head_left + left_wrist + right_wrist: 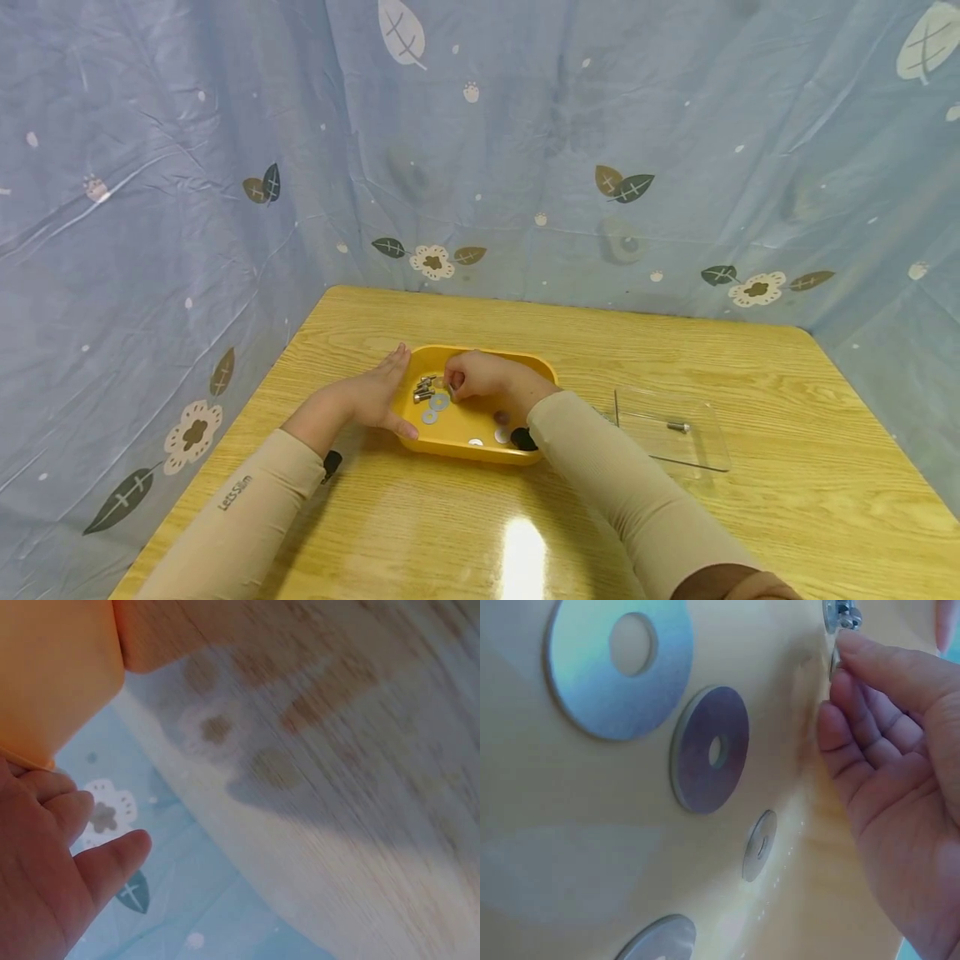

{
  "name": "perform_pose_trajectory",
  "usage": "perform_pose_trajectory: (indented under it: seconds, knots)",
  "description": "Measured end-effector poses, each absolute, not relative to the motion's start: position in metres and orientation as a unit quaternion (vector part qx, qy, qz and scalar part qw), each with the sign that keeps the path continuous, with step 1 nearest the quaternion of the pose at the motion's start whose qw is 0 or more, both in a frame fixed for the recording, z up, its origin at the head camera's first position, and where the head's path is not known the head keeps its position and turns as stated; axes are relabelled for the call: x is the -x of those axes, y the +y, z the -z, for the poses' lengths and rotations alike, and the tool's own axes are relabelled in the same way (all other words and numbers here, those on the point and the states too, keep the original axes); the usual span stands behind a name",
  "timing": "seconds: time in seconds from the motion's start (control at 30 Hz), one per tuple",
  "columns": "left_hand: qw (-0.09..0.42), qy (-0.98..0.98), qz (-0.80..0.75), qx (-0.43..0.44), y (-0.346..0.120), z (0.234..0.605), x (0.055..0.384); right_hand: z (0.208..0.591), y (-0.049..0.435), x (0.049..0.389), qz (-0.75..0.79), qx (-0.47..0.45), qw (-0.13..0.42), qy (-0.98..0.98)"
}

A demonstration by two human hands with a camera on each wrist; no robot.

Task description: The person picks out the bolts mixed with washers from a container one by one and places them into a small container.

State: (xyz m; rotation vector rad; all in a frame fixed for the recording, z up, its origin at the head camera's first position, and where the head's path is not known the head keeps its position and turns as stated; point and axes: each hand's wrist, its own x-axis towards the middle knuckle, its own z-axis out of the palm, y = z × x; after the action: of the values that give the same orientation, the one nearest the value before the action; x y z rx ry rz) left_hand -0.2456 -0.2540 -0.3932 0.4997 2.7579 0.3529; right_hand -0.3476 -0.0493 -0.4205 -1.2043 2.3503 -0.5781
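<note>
A shallow yellow tray sits on the table, with several bolts and flat washers at its left end. My left hand rests along the tray's left side, fingers extended toward the far corner and thumb at the near one. In the left wrist view its fingers touch the tray's rim. Inside the tray, my right hand pinches a washer between thumb and index finger, close to the bolts. Larger washers lie in front of the right wrist camera.
Right of the tray, a clear plastic box holds a bolt. A black object lies in the tray's near right corner, partly behind the right forearm. A patterned blue curtain stands behind the wooden table.
</note>
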Motion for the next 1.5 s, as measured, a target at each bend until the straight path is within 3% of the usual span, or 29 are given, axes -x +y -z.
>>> perform_pose_trajectory:
  seconds: [0.63, 1.1, 1.5]
  knots:
    - [0.164, 0.965, -0.124, -0.166, -0.251, 0.391, 0.244, 0.367, -0.024, 0.347, 0.279, 0.446, 0.191, 0.829]
    - [0.176, 0.962, -0.129, -0.165, -0.252, 0.391, 0.242, 0.330, 0.029, 0.336, 0.340, 0.448, 0.203, 0.801]
    - [0.163, 0.963, -0.126, -0.174, -0.252, 0.392, 0.243, 0.313, 0.092, 0.326, 0.346, 0.442, 0.150, 0.814]
